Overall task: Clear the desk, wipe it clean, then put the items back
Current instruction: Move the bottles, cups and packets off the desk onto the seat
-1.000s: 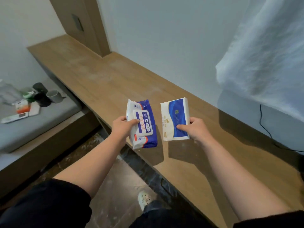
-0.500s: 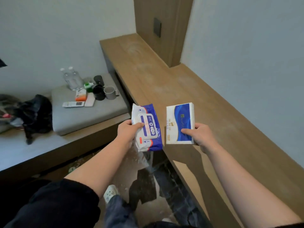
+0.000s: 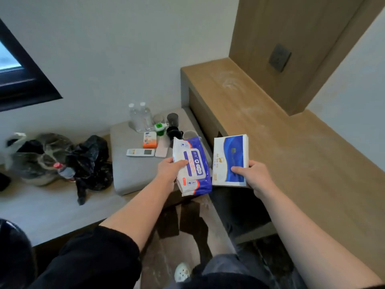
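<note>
My left hand [image 3: 169, 171] grips a blue and white pack of wet wipes [image 3: 192, 167] by its left edge. My right hand [image 3: 255, 176] holds a blue and white tissue pack [image 3: 230, 159] by its lower right corner. Both packs hang in the air side by side, past the left end of the long wooden desk [image 3: 270, 142], whose top is bare and dusty. On the grey cushion [image 3: 133, 174] to the left lie a white remote [image 3: 140, 152], an orange and white box [image 3: 150, 139], two clear bottles [image 3: 140, 117] and some cups [image 3: 173, 119].
Black and clear plastic bags [image 3: 62, 161] sit on the bench left of the cushion. A wooden wall panel with a dark socket [image 3: 279, 57] rises behind the desk. A dark window frame [image 3: 20, 80] is at far left. My foot [image 3: 183, 272] stands on the dark floor.
The view has swung left from the desk toward the cushion and bench. Both hands have carried their packs along, off the desk's edge and closer to the cushion.
</note>
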A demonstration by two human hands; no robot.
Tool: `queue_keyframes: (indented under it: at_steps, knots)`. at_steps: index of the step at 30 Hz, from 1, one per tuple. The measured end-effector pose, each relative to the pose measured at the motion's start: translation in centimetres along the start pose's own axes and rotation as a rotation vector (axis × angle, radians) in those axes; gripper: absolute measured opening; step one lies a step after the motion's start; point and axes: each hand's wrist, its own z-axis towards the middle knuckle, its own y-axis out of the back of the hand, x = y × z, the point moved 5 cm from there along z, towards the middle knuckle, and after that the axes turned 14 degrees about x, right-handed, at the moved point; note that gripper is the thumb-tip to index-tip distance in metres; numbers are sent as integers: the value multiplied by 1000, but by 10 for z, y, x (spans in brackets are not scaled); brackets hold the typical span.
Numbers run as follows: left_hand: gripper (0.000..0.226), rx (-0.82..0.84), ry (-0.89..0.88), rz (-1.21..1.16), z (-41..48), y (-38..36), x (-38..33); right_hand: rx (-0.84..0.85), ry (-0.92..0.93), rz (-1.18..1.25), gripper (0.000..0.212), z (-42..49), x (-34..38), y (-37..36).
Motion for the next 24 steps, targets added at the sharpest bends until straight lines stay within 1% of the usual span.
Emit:
queue_keyframes:
  at_steps: [7, 12, 14, 17, 20, 23, 24]
  knots:
    - [26, -44, 85, -62, 68, 68, -15, 51, -41, -58, 30, 85, 26, -69]
    - [24, -91, 118, -108, 130, 114, -34, 113, -72, -83, 29, 162, 50, -116]
    - [18, -95, 116, -133, 157, 135, -44, 147, -90, -96, 29, 196, 61, -135]
    - [11, -169, 117, -123, 197, 176, -58, 184, -124, -156, 24, 242, 74, -166]
    - [22, -242, 146, -131, 230, 219, -64, 212, -159, -224, 25, 286, 82, -201]
    - [22, -328, 166, -158, 245, 258, -67, 229, -177, -268, 17, 313, 87, -233]
    - [22, -355, 175, -164, 250, 271, -67, 233, -183, -287, 18, 321, 89, -245]
